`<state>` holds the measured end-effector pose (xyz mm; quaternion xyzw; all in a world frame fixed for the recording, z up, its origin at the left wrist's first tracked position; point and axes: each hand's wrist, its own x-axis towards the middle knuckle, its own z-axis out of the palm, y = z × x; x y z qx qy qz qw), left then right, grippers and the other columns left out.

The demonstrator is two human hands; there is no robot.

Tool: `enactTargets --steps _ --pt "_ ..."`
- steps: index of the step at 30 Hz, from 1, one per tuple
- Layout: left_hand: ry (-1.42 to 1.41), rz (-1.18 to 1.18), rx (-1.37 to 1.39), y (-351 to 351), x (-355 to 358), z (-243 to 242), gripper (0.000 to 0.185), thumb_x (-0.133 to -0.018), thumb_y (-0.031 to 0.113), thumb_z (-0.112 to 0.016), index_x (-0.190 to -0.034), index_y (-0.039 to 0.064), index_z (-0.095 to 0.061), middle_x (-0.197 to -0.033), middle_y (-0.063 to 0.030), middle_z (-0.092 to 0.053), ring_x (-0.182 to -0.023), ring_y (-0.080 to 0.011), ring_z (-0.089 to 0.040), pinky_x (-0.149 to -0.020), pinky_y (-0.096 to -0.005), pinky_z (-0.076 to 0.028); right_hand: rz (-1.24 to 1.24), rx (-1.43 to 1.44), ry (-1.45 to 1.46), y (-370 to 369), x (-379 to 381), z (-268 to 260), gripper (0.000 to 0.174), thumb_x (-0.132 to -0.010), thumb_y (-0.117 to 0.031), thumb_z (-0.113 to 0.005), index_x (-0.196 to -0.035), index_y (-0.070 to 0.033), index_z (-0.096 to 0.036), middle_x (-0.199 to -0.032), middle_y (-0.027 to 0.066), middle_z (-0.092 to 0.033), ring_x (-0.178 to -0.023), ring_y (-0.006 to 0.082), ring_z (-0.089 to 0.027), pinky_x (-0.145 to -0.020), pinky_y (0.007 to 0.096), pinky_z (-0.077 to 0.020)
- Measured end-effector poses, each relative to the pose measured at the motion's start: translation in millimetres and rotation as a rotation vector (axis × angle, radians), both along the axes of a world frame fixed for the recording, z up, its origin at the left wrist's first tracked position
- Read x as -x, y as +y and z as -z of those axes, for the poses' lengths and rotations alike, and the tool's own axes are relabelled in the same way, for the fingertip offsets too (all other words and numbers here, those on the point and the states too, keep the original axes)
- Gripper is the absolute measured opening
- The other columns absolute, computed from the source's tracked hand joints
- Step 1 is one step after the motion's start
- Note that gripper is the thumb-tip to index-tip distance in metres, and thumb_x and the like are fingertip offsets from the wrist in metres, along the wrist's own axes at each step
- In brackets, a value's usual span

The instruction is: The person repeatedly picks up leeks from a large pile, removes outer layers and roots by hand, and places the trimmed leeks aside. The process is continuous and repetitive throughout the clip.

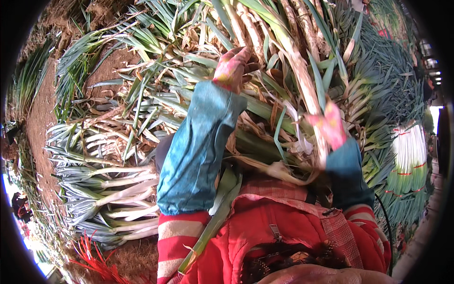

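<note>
My left hand (232,68), in a pink and yellow stained glove, reaches to the dry-skinned stalks (250,30) of long green onions. Its fingers are spread a little, and whether they grip a stalk is hard to see. A single long green onion (306,78) slants down towards my waist, its lower end blurred. My right hand (330,124), similarly gloved and blurred by motion, is closed around the lower part of this stalk. Loose papery skin (301,142) hangs beside it. Under both hands lie leaves and brown husks (262,106).
Peeled white-stemmed green onions (124,206) lie in a row at left, with red ties (97,262) below them. At right, a bundle bound with red bands (409,156) lies by a large heap of green leaves (393,78). Bare soil (42,142) shows at far left.
</note>
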<state>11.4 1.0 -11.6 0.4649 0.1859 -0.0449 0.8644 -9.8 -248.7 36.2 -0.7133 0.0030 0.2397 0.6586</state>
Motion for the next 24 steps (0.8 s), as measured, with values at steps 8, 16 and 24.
enactTargets --steps 8,16,24 --pt "-0.139 -0.169 0.457 -39.1 -5.7 8.3 0.043 -0.084 0.039 -0.051 -0.111 0.005 -0.049 -0.097 -0.0146 -0.056 -0.082 -0.0272 -0.057 -0.074 -0.0422 -0.049 -0.324 0.263 -0.269 -39.1 92.3 -15.6 0.072 -0.059 -0.001 -0.064 -0.126 0.003 -0.035 -0.116 0.0120 -0.050 -0.107 0.0194 -0.048 -0.091 0.0323 -0.0367" --pt "-0.619 -0.240 0.574 17.3 7.6 -22.5 0.034 -0.085 0.035 -0.053 -0.100 0.005 -0.056 -0.089 -0.0057 -0.062 -0.076 -0.0180 -0.061 -0.062 -0.0321 -0.051 -0.717 0.539 -0.681 -19.7 55.3 -6.7 0.071 -0.064 -0.017 -0.075 -0.123 0.001 -0.040 -0.115 0.0155 -0.049 -0.107 0.0268 -0.048 -0.092 0.0351 -0.0373" --pt "-0.721 -0.190 -0.317 37.4 26.9 -6.3 0.042 -0.086 0.030 -0.048 -0.117 0.004 -0.044 -0.118 -0.0114 -0.049 -0.107 -0.0262 -0.048 -0.094 -0.0397 -0.037 -0.655 -0.749 -0.176 105.5 -60.2 4.4 0.052 -0.081 -0.022 -0.058 -0.122 0.000 -0.037 -0.112 0.0147 -0.052 -0.105 0.0203 -0.050 -0.093 0.0350 -0.0342"
